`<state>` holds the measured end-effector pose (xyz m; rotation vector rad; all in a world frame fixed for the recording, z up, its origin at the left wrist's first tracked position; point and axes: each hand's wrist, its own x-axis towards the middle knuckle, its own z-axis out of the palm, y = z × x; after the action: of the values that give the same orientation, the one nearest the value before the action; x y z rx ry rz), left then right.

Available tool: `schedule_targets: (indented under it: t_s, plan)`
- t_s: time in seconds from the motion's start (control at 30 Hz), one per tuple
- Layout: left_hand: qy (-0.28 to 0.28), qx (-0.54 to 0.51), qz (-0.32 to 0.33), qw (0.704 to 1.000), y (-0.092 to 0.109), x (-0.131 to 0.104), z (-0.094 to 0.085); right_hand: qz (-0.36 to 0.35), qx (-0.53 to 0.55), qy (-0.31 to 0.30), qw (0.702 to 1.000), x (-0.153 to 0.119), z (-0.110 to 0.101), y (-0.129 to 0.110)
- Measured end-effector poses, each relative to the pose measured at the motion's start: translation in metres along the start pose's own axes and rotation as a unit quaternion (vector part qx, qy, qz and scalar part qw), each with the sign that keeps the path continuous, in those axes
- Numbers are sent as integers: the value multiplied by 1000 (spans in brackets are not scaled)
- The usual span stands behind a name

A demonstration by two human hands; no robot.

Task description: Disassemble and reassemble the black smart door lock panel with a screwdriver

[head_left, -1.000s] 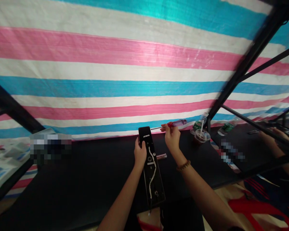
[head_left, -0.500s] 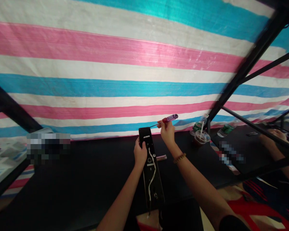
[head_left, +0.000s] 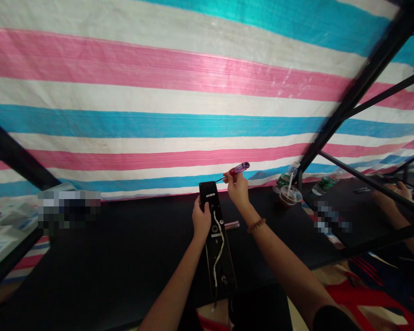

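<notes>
A long, narrow black device with a white cable along its face stands tilted up from the table's near edge. My left hand is closed around its left side, near the upper end, thumb on the face. In my right hand is a screwdriver with a purple and red clear handle, held by the fingers. The thin shaft points left toward the device's top right corner; whether the tip touches is too small to tell. Beside the device, partly behind it, lies a pinkish, slender object.
On the black table, a cup with a straw and a bottle stand at right. Black metal posts flank the striped sheet behind. Another person's hands are at far right near a lying bottle. Papers sit at left.
My right hand and the screwdriver have shifted slightly left, the handle closer to the device. My left hand keeps its hold, and the device stays almost where it was.
</notes>
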<state>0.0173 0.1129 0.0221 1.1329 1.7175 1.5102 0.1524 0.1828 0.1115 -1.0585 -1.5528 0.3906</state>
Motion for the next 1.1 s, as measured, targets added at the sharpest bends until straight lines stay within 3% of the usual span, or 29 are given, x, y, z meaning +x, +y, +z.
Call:
schedule_targets:
  t_s: [0.3,0.6,0.87,1.1]
  plan:
    - [-2,2,13,1000,-3,1,0,-25,-35,-48,998,6,0,-11]
    - [-9,2,19,1000,-5,3,1,-9,43,-139,989,46,10,-16]
    - [-7,15,13,1000,-4,4,0,32,104,-98,989,37,25,-5]
    - [-14,33,25,999,-4,4,0,41,113,-108,987,36,29,-2]
